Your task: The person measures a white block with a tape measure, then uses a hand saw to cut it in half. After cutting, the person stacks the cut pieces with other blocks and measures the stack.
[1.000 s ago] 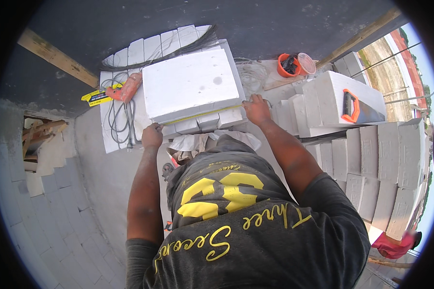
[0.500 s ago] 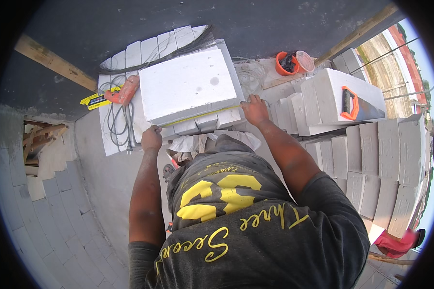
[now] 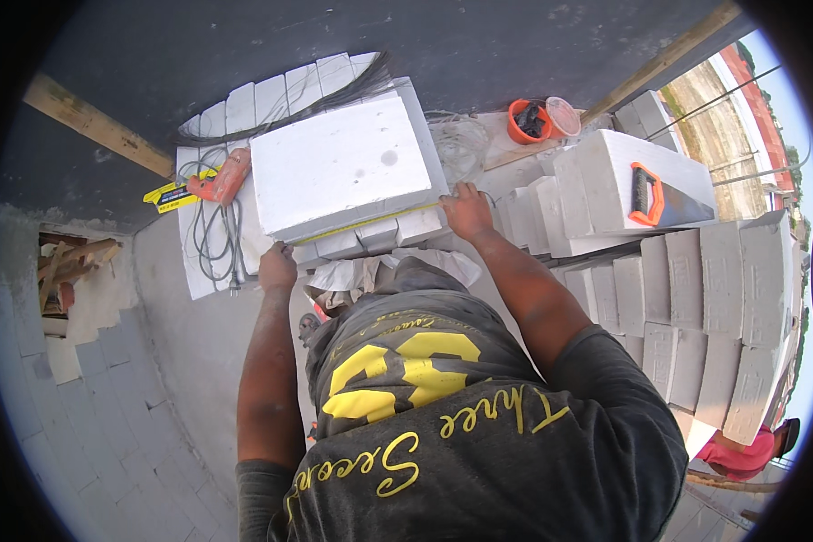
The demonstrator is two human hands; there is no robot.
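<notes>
A thin yellow measuring tape [image 3: 368, 220] is stretched along the near edge of a large white block [image 3: 339, 163]. My left hand [image 3: 277, 266] is closed on the tape's left end, by the block's near left corner. At the other end, just past the block's near right corner, my right hand [image 3: 467, 211] pinches the tape. The tape's case cannot be made out. Under the large block lie more white blocks [image 3: 338, 244] in a row.
Left of the block lie a red corded power tool [image 3: 221, 181] and a yellow-black packet [image 3: 170, 196]. Thin wires [image 3: 334, 107] cross the rear blocks. An orange bucket [image 3: 527, 123] stands behind right. A handsaw [image 3: 668, 206] rests on stacked blocks [image 3: 723, 280]. Another person [image 3: 741, 456] is at lower right.
The whole view has shifted slightly to the left. Both hands keep their places at the tape's ends, and the tape stays stretched along the block. The other person has moved a little.
</notes>
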